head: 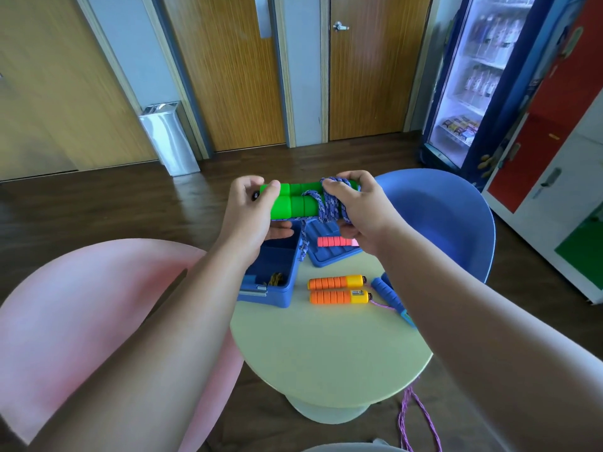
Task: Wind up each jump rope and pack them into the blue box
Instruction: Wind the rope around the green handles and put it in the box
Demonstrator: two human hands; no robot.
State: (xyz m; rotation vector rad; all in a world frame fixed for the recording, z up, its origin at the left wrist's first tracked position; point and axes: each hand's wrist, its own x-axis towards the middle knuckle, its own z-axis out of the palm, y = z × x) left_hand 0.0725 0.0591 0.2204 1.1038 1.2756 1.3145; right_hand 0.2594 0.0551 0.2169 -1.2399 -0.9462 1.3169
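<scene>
Left hand [251, 212] grips the green handles [293, 203] above the open blue box [277, 259]. Right hand [357, 207] fingers pinch the blue-white cord [329, 203], part-wound round them. Yellowish rope [276, 279] seems packed already; orange handles [336, 290], blue handle [390, 293] and pink handle [336, 242] not yet packed.

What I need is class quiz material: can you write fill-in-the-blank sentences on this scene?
The left hand and right hand hold two ____ ribbed foam jump-rope handles wound with blue-white braided cord.
Two orange ribbed foam handles lie beside the open ____ plastic box.
A pink ribbed handle rests on the box's ____.
Missing: green; blue; lid.
</scene>
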